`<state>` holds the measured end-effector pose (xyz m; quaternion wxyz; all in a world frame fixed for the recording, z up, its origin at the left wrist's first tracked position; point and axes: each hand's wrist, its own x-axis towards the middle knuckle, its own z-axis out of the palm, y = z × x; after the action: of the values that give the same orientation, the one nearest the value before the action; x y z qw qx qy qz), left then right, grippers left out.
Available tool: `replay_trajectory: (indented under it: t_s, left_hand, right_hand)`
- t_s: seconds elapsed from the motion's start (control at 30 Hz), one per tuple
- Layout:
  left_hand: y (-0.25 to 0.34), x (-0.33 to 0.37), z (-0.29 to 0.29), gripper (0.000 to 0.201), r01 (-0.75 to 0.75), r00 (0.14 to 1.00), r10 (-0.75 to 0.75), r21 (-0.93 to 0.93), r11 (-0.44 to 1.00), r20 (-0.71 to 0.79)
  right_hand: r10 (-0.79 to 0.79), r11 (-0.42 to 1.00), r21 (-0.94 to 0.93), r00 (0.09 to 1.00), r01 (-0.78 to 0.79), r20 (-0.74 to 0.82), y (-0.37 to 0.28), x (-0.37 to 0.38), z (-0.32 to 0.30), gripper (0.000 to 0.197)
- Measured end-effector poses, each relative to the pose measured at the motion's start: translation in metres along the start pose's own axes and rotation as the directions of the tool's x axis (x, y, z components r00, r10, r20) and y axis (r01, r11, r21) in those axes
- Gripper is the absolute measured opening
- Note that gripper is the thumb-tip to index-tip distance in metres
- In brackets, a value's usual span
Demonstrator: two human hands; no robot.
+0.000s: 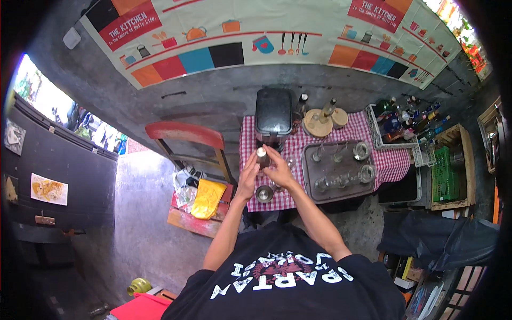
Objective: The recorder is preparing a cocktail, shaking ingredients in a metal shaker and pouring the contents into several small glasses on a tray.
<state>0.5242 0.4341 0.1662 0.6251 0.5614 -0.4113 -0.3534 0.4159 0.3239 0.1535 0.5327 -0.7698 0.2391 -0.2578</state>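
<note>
Over the near left part of the checkered tablecloth, my left hand (248,175) and my right hand (279,170) close in from either side on a dark bottle (262,158) with a white cap. My fingers press along its sides near the top. Its lower part is mostly hidden between my hands. A round steel cup (264,193) stands just nearer to me, below my hands. Right beside my right hand are small clear glass pieces, too small to make out. Behind the bottle stands a black lidded bin (273,112).
A grey tray (340,194) with several glasses fills the table's right side. Bottles stand by round wooden boards (318,124) at the back. A white crate (392,144) of bottles is farther right. At left, a red wooden chair (184,133) holds a yellow bag (208,198).
</note>
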Motion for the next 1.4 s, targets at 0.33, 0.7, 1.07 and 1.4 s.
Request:
replay_trajectory:
  t_s: [0.33, 0.7, 1.07, 1.4]
  left_hand:
    - [-0.007, 0.012, -0.009, 0.057, 0.067, 0.998, -0.068, -0.062, 0.996, -0.018]
    - [-0.012, 0.004, -0.005, 0.059, 0.117, 0.988, -0.126, -0.092, 0.989, -0.092]
    - [-0.011, 0.019, -0.005, 0.053, 0.154, 0.976, -0.177, -0.168, 0.974, -0.128]
    - [-0.036, 0.029, -0.012, 0.043, 0.1, 0.991, -0.091, 0.088, 0.991, -0.102]
  right_hand:
    - [-0.04, 0.998, -0.057, 0.998, 0.037, -0.046, -0.002, -0.017, 0.011, 0.075]
    - [0.033, 0.998, -0.062, 0.999, -0.034, -0.02, -0.002, 0.006, 0.005, 0.065]
    - [-0.114, 0.937, -0.344, 0.985, 0.064, -0.129, -0.022, 0.017, 0.0, 0.044]
    - [-0.225, 0.91, -0.334, 0.97, 0.244, 0.094, -0.023, 0.035, -0.021, 0.036]
